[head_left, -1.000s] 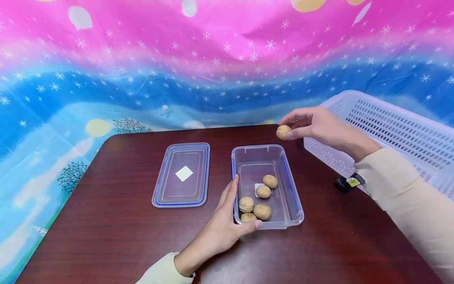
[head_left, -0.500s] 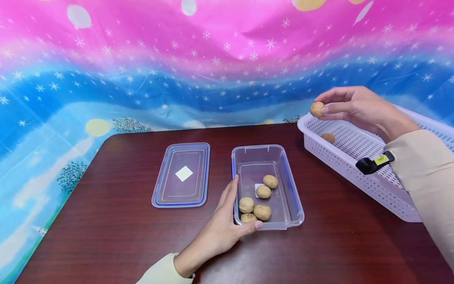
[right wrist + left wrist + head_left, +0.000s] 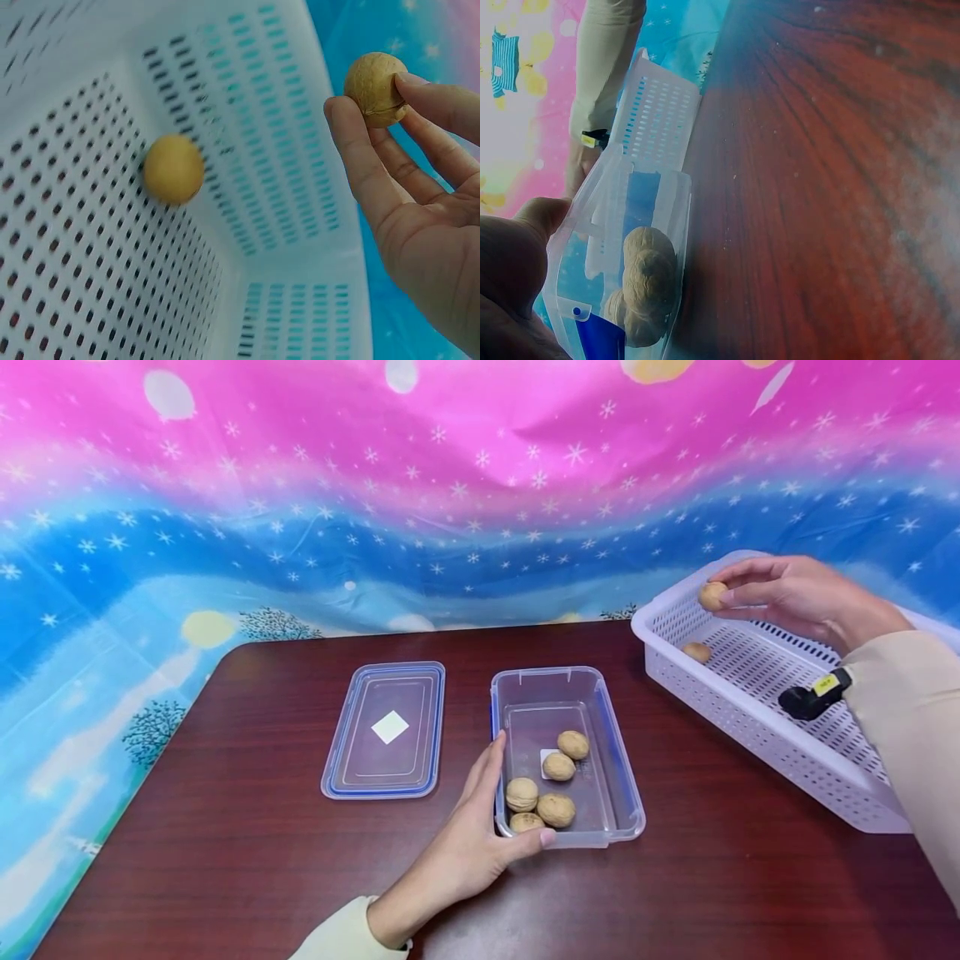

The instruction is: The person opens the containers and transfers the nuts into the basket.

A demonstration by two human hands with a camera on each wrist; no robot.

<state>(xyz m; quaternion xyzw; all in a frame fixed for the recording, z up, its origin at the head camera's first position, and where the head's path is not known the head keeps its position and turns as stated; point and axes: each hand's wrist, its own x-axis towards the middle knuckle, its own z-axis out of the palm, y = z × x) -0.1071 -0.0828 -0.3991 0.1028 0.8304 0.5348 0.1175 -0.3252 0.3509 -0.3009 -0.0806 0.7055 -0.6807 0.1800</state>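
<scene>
My right hand (image 3: 806,597) pinches a walnut (image 3: 713,596) between thumb and fingertips over the far left end of a pale lilac plastic basket (image 3: 757,756). A second walnut (image 3: 173,169) lies on the basket's perforated floor, below and apart from the hand. At the middle of the table, my left hand (image 3: 468,831) grips the near left corner of a clear plastic food container (image 3: 600,839), thumb at the front rim and fingers along the left wall. Several walnuts (image 3: 557,810) lie inside it, mostly towards the near end. Its top is uncovered.
A clear lid (image 3: 360,731) with a blue seal and a white diamond-shaped label lies flat on the dark red-brown table (image 3: 247,827), left of the container. Behind the table hangs a pink and blue printed cloth (image 3: 450,510).
With the walnut in its fingers, my right hand has moved right, from behind the container to above the basket. The basket has shifted and turned. My left hand and the container have stayed put.
</scene>
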